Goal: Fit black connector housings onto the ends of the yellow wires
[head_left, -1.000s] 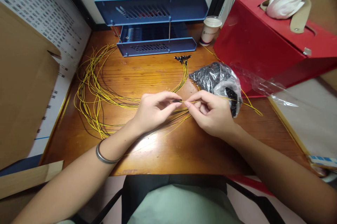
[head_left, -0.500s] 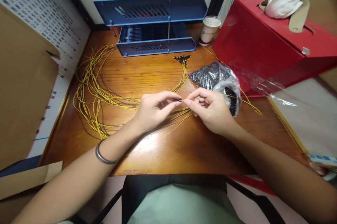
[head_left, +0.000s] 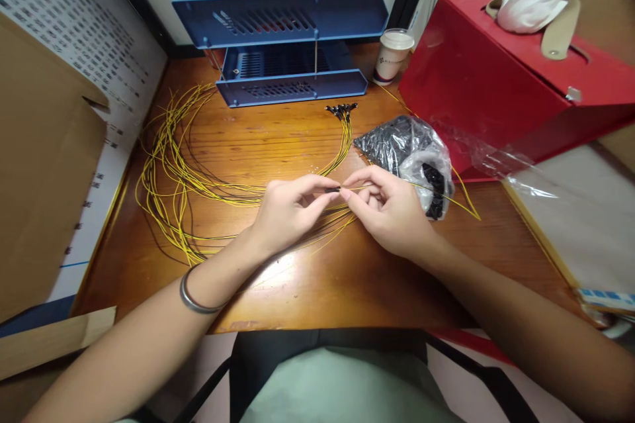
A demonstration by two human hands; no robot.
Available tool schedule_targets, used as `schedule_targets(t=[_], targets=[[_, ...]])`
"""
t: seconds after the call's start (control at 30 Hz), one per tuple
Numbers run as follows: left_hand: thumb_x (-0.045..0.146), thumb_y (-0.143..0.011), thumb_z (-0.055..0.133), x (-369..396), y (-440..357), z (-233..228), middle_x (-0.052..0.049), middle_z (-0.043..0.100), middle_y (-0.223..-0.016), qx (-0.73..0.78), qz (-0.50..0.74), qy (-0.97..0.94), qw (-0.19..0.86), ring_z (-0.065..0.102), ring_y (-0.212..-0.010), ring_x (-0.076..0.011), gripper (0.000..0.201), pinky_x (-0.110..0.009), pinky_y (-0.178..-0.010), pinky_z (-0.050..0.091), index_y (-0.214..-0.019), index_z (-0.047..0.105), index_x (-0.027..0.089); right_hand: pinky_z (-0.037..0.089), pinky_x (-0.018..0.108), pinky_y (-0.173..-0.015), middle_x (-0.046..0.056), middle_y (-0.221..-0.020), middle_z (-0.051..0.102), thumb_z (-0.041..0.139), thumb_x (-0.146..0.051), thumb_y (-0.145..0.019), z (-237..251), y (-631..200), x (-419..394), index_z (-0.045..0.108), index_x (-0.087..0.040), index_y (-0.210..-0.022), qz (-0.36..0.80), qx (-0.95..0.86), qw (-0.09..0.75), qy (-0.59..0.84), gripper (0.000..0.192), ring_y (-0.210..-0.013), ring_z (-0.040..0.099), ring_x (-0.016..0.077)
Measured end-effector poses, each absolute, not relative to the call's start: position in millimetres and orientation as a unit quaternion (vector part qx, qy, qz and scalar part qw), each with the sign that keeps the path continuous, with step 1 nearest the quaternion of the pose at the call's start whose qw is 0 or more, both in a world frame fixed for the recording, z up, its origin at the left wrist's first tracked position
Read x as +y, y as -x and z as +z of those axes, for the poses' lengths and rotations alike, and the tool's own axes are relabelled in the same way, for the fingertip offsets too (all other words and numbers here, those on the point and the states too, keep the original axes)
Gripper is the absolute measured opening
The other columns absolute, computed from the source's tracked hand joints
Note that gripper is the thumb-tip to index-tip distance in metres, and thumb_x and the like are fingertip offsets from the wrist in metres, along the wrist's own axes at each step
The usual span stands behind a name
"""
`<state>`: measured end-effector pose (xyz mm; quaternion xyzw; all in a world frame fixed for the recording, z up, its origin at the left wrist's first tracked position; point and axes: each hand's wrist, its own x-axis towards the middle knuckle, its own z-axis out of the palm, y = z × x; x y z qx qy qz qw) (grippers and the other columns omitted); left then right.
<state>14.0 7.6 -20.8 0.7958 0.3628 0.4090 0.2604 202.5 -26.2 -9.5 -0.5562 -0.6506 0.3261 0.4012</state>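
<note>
Over the middle of a wooden desk (head_left: pixel 317 277), my left hand (head_left: pixel 290 211) pinches a small black sleeve (head_left: pixel 332 190) between thumb and forefinger. My right hand (head_left: pixel 389 208) pinches a thin yellow wire (head_left: pixel 461 201) whose end meets that sleeve; the wire trails off to the right. A loose bundle of yellow wires (head_left: pixel 171 175) loops across the left of the desk and passes under both hands. Several of them end in black tips (head_left: pixel 341 108) lying near the blue tray. A clear plastic bag of black parts (head_left: pixel 409 148) sits just behind my right hand.
A blue stacked letter tray (head_left: pixel 292 82) stands at the back of the desk, a paper cup (head_left: pixel 394 55) beside it. A red box (head_left: pixel 496 79) with a white cloth on top fills the right. Cardboard (head_left: pixel 44 178) leans at the left, and a printed sheet hangs on the wall.
Both hands stay pinched together at the same spot. The right hand has shifted slightly left, and the trailing wire on the right has been drawn in a little.
</note>
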Motion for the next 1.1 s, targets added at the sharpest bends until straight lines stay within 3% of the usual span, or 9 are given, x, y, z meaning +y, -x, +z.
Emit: schedule_targets(t=[0.17, 0.33, 0.5, 0.67, 1.1], targets=[[0.025, -0.088, 0.072, 8.9, -13.3, -23.2, -0.005, 0.081, -0.085, 0.381, 0.424, -0.771, 0.285, 0.073, -0.065, -0.0124, 0.014, -0.019, -0.063, 0.057, -0.097, 0.077, 0.015, 0.023, 0.022, -0.043, -0.009, -0.05, 0.041, 0.063, -0.027, -0.088, -9.3, -203.4, -24.7, 0.058, -0.019, -0.082, 0.323, -0.642, 0.42, 0.553, 0.011, -0.042, 0.033, 0.0067], [0.025, -0.088, 0.072, 7.8, -13.9, -21.7, -0.003, 0.079, -0.077, 0.353, 0.418, -0.788, 0.283, 0.068, -0.055, -0.0093, 0.014, -0.017, -0.057, 0.053, -0.096, 0.077, 0.015, 0.024, 0.022, -0.044, -0.009, -0.051, 0.043, 0.061, -0.027, -0.09, -11.9, -201.7, -26.7, 0.059, -0.018, -0.083, 0.334, -0.659, 0.408, 0.536, 0.011, -0.043, 0.034, 0.0065], [0.026, -0.088, 0.072, 7.8, -14.8, -20.0, -0.005, 0.081, -0.091, 0.358, 0.424, -0.781, 0.288, 0.07, -0.062, -0.0105, 0.018, -0.018, -0.062, 0.055, -0.102, 0.077, 0.015, 0.023, 0.023, -0.044, -0.009, -0.05, 0.041, 0.063, -0.025, -0.088, -10.7, -204.2, -25.1, 0.06, -0.018, -0.08, 0.297, -0.663, 0.415, 0.547, 0.011, -0.043, 0.032, 0.0063], [0.026, -0.091, 0.069, 8.4, -14.5, -19.9, -0.004, 0.08, -0.079, 0.387, 0.436, -0.773, 0.249, 0.066, -0.056, -0.0101, 0.014, -0.019, -0.053, 0.048, -0.091, 0.078, 0.015, 0.025, 0.023, -0.044, -0.009, -0.05, 0.043, 0.063, -0.024, -0.087, -9.8, -206.0, -23.5, 0.061, -0.018, -0.079, 0.267, -0.658, 0.427, 0.56, 0.01, -0.043, 0.033, 0.0062], [0.025, -0.092, 0.066, 10.8, -14.7, -20.7, -0.001, 0.077, -0.078, 0.429, 0.448, -0.747, 0.239, 0.065, -0.059, -0.0079, 0.014, -0.017, -0.059, 0.048, -0.086, 0.074, 0.016, 0.026, 0.023, -0.045, -0.009, -0.049, 0.043, 0.063, -0.023, -0.086, -9.1, -208.6, -21.1, 0.06, -0.018, -0.077, 0.228, -0.643, 0.441, 0.583, 0.011, -0.042, 0.033, 0.0061]])
